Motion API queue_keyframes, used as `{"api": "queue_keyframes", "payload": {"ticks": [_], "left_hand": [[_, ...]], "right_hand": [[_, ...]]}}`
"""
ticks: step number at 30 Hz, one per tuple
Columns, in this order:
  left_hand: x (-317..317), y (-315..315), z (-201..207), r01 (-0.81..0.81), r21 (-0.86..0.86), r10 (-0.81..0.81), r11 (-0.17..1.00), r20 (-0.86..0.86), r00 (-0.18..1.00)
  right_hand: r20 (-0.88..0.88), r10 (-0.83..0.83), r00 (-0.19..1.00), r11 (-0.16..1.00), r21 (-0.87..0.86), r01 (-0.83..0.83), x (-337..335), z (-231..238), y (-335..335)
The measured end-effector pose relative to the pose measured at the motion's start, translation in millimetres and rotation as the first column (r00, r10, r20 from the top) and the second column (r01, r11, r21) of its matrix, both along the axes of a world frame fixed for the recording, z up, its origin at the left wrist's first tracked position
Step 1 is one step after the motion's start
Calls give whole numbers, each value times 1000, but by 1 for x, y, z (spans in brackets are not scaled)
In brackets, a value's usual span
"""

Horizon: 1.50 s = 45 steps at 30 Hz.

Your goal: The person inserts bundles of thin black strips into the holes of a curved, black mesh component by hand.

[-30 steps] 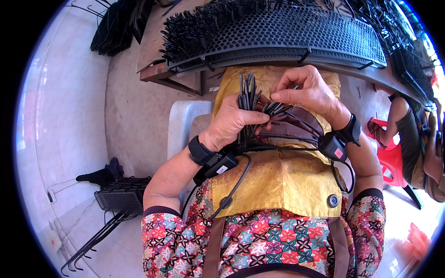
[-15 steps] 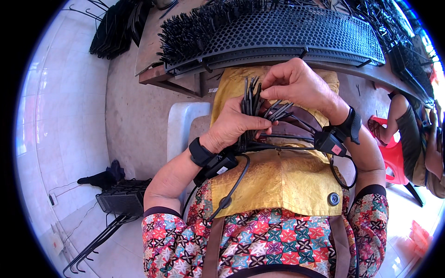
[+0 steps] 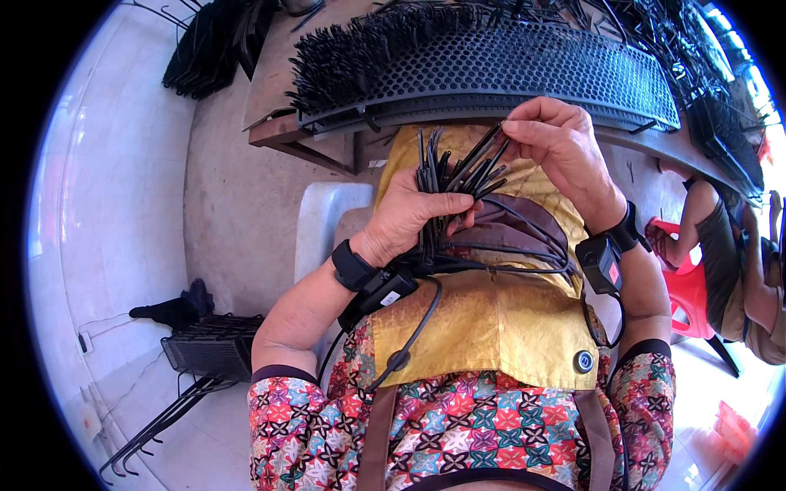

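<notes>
My left hand (image 3: 409, 214) is closed around a bundle of thin black rods (image 3: 431, 176), with its thumb laid across them. The rods fan out above the fist, some upright and others leaning right. With thumb and fingertips, my right hand (image 3: 557, 146) pinches the far end of black rods that slant up from the bundle; how many it holds I cannot tell. Just beyond the hands is a black perforated rack (image 3: 524, 65) with round holes. Many similar black rods (image 3: 348, 61) stand packed in its left part.
The rack rests on a table (image 3: 278, 131) with dark pieces heaped at its far right. A white stool-like seat (image 3: 323, 209) is on my left. Black wire racks (image 3: 217, 348) stand on the left floor. At right, another person sits by a red chair (image 3: 688, 295).
My right hand has moved right and slightly away from the left, drawing rod ends out to the right. The left hand keeps its hold on the bundle.
</notes>
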State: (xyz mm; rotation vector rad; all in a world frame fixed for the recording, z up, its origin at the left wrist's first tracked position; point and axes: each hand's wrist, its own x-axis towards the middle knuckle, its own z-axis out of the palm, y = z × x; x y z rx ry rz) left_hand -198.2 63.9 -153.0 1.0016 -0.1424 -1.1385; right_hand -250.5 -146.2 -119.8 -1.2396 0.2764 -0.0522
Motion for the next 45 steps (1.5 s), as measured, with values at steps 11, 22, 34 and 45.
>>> {"api": "queue_keyframes", "payload": {"ticks": [11, 22, 34, 45], "left_hand": [[2, 1, -6, -55, 21, 55, 998, -3, 998], [7, 6, -7, -166, 25, 165, 986, 32, 986], [9, 9, -8, -205, -3, 205, 979, 17, 979], [9, 9, -4, -190, -25, 191, 982, 46, 981]], "right_hand": [[77, -116, 990, 981, 163, 102, -4, 16, -16], [409, -298, 863, 870, -256, 422, 70, 19, -25], [514, -115, 850, 674, -588, 447, 129, 3, -14], [458, 305, 835, 58, -884, 463, 159, 19, 1]]}}
